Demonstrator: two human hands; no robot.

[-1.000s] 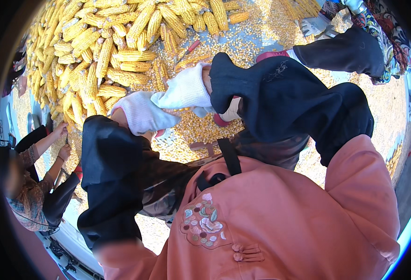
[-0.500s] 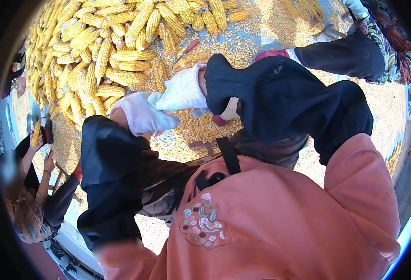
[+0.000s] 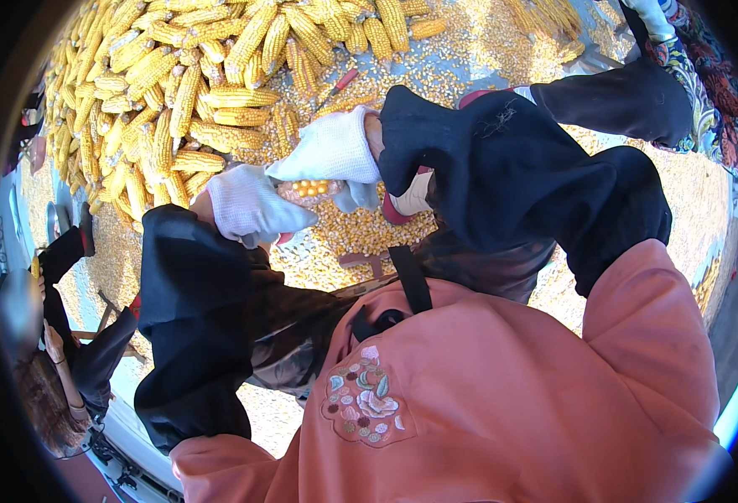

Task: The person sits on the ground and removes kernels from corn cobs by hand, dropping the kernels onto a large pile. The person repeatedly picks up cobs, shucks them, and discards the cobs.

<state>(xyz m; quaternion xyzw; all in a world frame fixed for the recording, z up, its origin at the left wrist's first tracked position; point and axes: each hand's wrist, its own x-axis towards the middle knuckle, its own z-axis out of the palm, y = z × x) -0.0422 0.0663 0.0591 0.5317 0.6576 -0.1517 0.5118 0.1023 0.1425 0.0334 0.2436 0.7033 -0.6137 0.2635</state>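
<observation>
Both my hands wear white knitted gloves and meet above the loose kernels. Between them is a corn cob (image 3: pixel 310 189), partly stripped, with a patch of yellow kernels showing beside paler bare cob. My left hand (image 3: pixel 254 204) is closed around the cob's left end. From the right, my right hand (image 3: pixel 329 151) lies over the cob's upper side, its fingers curled round the right end. The gloves hide both ends of the cob. Under my hands spreads a layer of loose corn kernels (image 3: pixel 348 230).
A big heap of corn ears (image 3: pixel 168 92) rises ahead and to the left. A red-handled tool (image 3: pixel 345 80) lies among kernels beyond my hands. One person's dark-clad leg (image 3: pixel 612 102) reaches in at the right; another person (image 3: pixel 59 360) sits at the left with an ear of corn.
My right hand has turned and lifted slightly, so the cob's kernels now show between the gloves. The person at the left has drawn their hands and corn ear back toward themselves.
</observation>
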